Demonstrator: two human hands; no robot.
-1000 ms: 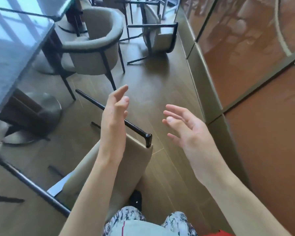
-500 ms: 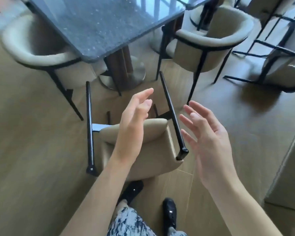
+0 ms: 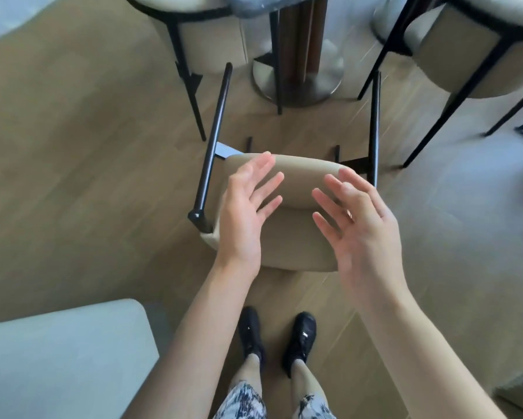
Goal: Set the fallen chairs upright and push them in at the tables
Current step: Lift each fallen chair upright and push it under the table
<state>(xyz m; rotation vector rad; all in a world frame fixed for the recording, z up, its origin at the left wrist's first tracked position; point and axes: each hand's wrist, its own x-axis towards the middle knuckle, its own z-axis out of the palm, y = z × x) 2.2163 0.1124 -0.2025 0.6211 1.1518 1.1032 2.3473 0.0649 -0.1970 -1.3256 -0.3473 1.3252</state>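
While the fallen chair (image 3: 296, 237) lies legs-up, left hand (image 3: 245, 207) and right hand (image 3: 360, 225) hover spread wide, holding nothing.

Fallen chair (image 3: 296, 237) is covered in smooth matt beige upholstery, looks like faux leather, with thin black matt metal legs (image 3: 213, 143). Floor (image 3: 73, 176) is done in wood-look planks, low sheen. Table pedestal base (image 3: 296, 86) at the far side is brushed metal with a dark wood column (image 3: 296, 34). Shoes (image 3: 299, 337) are slightly glossy black.
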